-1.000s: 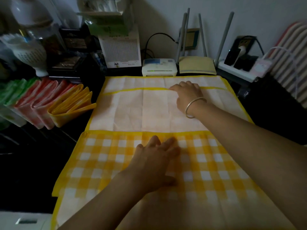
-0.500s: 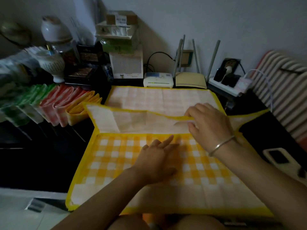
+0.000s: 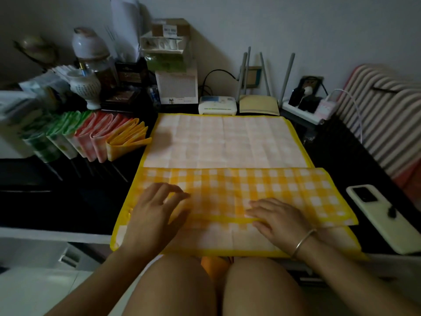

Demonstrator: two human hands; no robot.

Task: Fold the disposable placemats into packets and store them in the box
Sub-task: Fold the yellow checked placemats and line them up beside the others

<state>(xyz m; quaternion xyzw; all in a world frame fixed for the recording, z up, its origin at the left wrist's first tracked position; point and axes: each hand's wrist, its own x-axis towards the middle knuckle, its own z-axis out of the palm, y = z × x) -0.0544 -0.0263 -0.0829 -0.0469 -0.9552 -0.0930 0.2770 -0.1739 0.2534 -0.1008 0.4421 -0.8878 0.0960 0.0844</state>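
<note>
Placemat (image 3: 223,142) is laid flat on the bench (image 3: 330,151), its checked flap (image 3: 250,185) folded over and held down by the left grip (image 3: 157,208) and right grip (image 3: 275,218), both spread flat. The flap sits skewed; if creased so, a crooked packet may be produced.

We've got the left hand (image 3: 155,213) and right hand (image 3: 278,217) both resting on the near half of the yellow placemat (image 3: 225,142), and the far half lies flat ahead of them, open for a reach. Out left, a stretch of dark tabletop (image 3: 79,201) runs beside the mat, but the row of folded packets (image 3: 123,144) stands just beside its far left corner, a white vase (image 3: 85,87) behind. At the back the white modem (image 3: 217,105) and router (image 3: 258,105) crowd the far edge, while on the right a phone (image 3: 382,217) lies near the flap's corner, with the power strip (image 3: 305,110) and striped cushion (image 3: 385,115) beyond.
</note>
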